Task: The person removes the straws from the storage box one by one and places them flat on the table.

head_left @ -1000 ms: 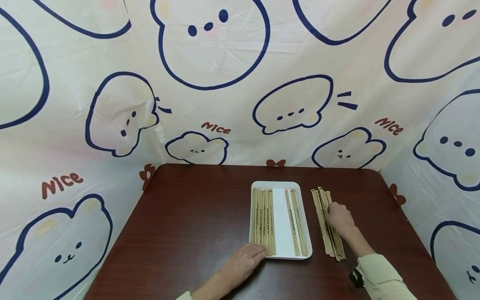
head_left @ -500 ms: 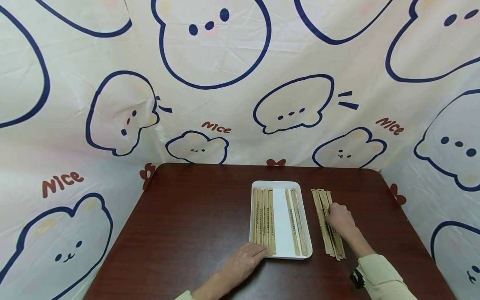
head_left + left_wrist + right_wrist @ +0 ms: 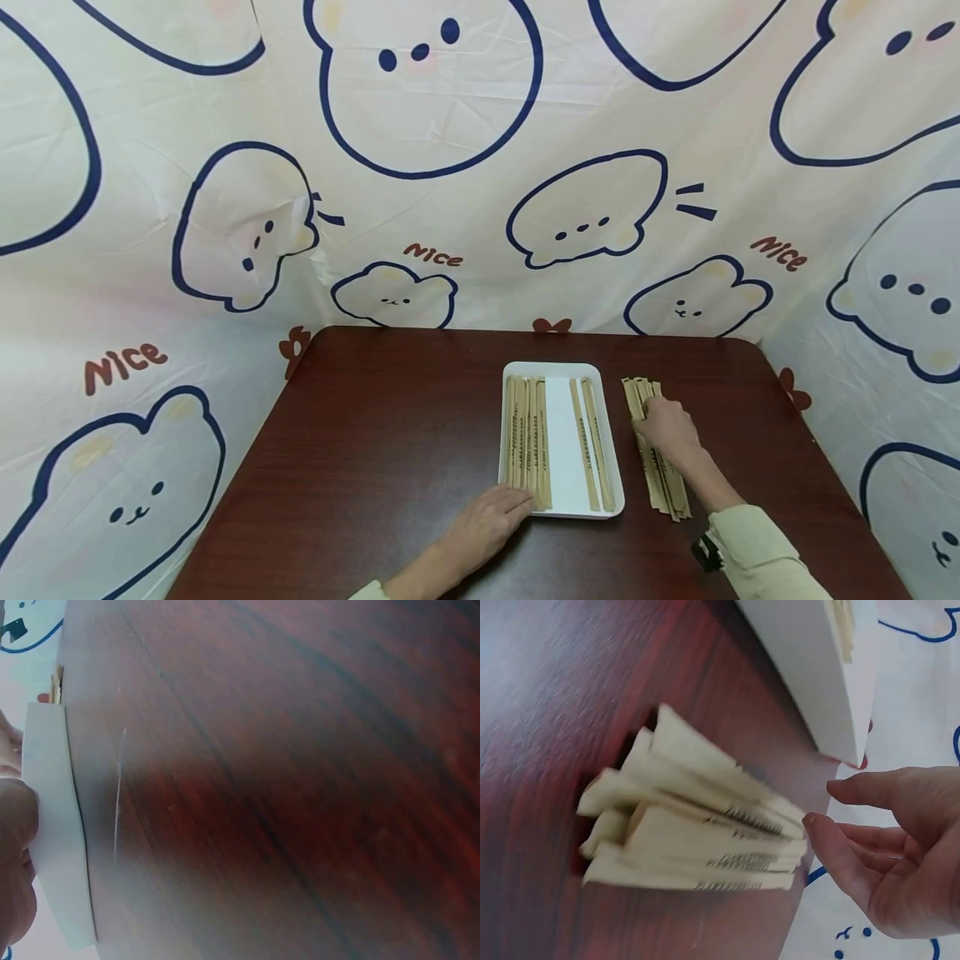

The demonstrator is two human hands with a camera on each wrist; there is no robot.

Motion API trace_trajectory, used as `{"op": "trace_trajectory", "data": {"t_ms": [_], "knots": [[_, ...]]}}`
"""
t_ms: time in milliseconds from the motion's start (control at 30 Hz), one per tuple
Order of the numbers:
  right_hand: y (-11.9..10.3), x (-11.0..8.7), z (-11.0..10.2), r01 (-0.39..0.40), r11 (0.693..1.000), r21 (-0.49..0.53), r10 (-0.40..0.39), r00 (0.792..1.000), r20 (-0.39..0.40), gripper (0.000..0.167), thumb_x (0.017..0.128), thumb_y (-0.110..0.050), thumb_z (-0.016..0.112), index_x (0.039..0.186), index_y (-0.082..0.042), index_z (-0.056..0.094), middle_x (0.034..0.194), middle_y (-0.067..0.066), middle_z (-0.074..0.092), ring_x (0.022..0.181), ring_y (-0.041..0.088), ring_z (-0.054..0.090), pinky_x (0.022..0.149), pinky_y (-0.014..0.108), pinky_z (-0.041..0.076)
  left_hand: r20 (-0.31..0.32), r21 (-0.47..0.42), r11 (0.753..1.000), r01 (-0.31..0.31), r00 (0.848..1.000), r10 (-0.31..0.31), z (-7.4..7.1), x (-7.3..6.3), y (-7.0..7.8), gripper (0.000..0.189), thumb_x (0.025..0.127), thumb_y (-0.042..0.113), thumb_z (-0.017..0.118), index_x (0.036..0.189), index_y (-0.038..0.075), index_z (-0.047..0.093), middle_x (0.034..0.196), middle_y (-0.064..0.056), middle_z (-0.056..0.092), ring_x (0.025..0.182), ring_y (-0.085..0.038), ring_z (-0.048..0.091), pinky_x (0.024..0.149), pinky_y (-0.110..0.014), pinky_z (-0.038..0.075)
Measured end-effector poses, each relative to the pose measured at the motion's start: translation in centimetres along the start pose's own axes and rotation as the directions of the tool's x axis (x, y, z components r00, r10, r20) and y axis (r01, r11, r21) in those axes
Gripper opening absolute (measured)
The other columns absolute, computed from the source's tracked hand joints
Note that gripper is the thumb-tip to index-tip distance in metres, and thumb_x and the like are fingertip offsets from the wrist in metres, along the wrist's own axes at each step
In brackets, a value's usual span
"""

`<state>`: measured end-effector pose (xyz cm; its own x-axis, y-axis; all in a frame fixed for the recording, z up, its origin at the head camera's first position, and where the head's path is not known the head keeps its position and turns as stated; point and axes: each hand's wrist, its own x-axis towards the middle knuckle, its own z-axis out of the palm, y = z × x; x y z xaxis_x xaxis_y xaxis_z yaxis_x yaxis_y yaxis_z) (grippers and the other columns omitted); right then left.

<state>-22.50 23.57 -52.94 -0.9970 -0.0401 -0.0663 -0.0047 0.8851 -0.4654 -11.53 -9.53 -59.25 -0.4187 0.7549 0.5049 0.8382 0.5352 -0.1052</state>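
A white tray (image 3: 561,433) holds paper-wrapped chopsticks (image 3: 528,442) in a row on its left and two more packets (image 3: 592,446) on its right. My left hand (image 3: 487,525) grips the tray's near-left corner; the left wrist view shows a digit (image 3: 16,814) against the outer wall and fingers beyond the rim. Right of the tray lies a loose pile of wrapped chopsticks (image 3: 705,825). Over this pile is my right hand (image 3: 670,429). In the right wrist view its thumb and forefinger are apart, with one fingertip (image 3: 814,820) at the packets' edge and nothing pinched.
The dark brown wooden table (image 3: 375,433) carries the tray and the pile. A pale cloth (image 3: 465,208) with blue cartoon outlines hangs behind and at both sides. A black device (image 3: 707,552) sits at the right wrist.
My right hand has shifted slightly left and forward over the pile. The left hand and the tray have stayed in place.
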Motion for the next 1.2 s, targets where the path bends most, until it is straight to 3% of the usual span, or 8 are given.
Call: {"op": "trace_trajectory", "data": {"t_ms": [167,267,367,467,700,833,967,1200], "knots": [[-1.9,0.2,0.2,0.024,1.0,0.001,-0.024,0.999,-0.022,0.034,0.089,-0.009,0.068,0.112,0.015,0.063,0.079,0.018,0.064,0.054,0.019,0.054,0.047,0.034,0.048,0.011,0.002,1.0,0.003,1.0,-0.003,0.0,0.0,0.0,0.032,0.084,0.007,0.064,0.115,0.006,0.071,0.118,-0.008,0.07,0.107,-0.017,0.066,0.098,-0.032,0.051],[-3.0,0.4,0.6,0.047,0.999,-0.006,-0.047,0.998,-0.028,0.033,0.09,-0.009,0.069,0.112,0.015,0.064,0.086,0.022,0.067,0.056,0.018,0.056,0.048,0.033,0.05,0.016,-0.005,1.0,0.006,1.0,-0.006,-0.1,0.0,0.0,0.033,0.085,0.006,0.063,0.116,0.006,0.071,0.118,-0.008,0.07,0.107,-0.018,0.066,0.098,-0.033,0.051],[-4.1,0.5,0.9,0.083,0.996,-0.017,-0.083,0.995,-0.046,0.025,0.088,-0.007,0.071,0.104,0.012,0.068,0.085,0.019,0.068,0.059,0.017,0.055,0.05,0.031,0.049,0.019,-0.007,1.0,0.008,1.0,-0.008,-0.1,0.0,0.0,0.033,0.085,0.006,0.061,0.117,0.006,0.071,0.119,-0.009,0.07,0.108,-0.018,0.066,0.098,-0.033,0.051],[-5.1,0.6,1.2,0.112,0.994,-0.01,-0.112,0.993,-0.039,0.014,0.087,-0.004,0.07,0.092,0.009,0.068,0.067,0.007,0.058,0.054,0.014,0.047,0.046,0.028,0.042,0.018,-0.001,1.0,0.006,1.0,-0.006,-0.1,0.0,0.1,0.033,0.085,0.007,0.061,0.117,0.006,0.071,0.119,-0.009,0.069,0.108,-0.018,0.066,0.099,-0.033,0.051],[-6.7,0.3,2.5,0.138,0.99,0.037,-0.138,0.99,0.009,0.01,0.088,-0.002,0.069,0.088,0.008,0.068,0.052,-0.004,0.041,0.043,0.008,0.037,0.04,0.021,0.03,0.007,0.008,1.0,-0.006,1.0,0.005,-0.1,0.0,0.0,0.032,0.085,0.007,0.061,0.116,0.006,0.071,0.118,-0.008,0.07,0.107,-0.018,0.066,0.098,-0.033,0.051],[-7.3,0.2,3.2,0.101,0.994,0.033,-0.103,0.994,0.044,0.034,0.089,-0.003,0.069,0.061,-0.005,0.05,0.05,-0.006,0.034,0.042,0.007,0.033,0.039,0.02,0.028,-0.007,0.006,1.0,-0.007,1.0,0.007,-0.1,0.1,0.0,0.032,0.086,0.007,0.059,0.115,0.005,0.071,0.116,-0.009,0.07,0.106,-0.018,0.067,0.097,-0.033,0.051],[-7.6,0.2,3.8,0.064,0.997,0.035,-0.066,0.996,0.058,0.05,0.088,0.0,0.066,0.059,-0.016,0.029,0.052,-0.005,0.027,0.044,0.008,0.029,0.039,0.021,0.025,-0.009,0.012,1.0,-0.005,1.0,0.005,0.0,0.1,-0.1,0.032,0.086,0.008,0.058,0.115,0.006,0.072,0.116,-0.008,0.07,0.106,-0.017,0.067,0.098,-0.032,0.051],[-7.4,0.1,4.9,0.064,0.998,0.019,-0.065,0.996,0.065,0.051,0.086,-0.001,0.068,0.058,-0.016,0.028,0.056,-0.005,0.023,0.047,0.009,0.027,0.04,0.022,0.026,0.011,0.002,1.0,0.005,1.0,-0.005,-0.1,-0.1,0.0,0.034,0.086,0.007,0.058,0.117,0.006,0.07,0.118,-0.009,0.069,0.108,-0.018,0.066,0.098,-0.034,0.051]]}}
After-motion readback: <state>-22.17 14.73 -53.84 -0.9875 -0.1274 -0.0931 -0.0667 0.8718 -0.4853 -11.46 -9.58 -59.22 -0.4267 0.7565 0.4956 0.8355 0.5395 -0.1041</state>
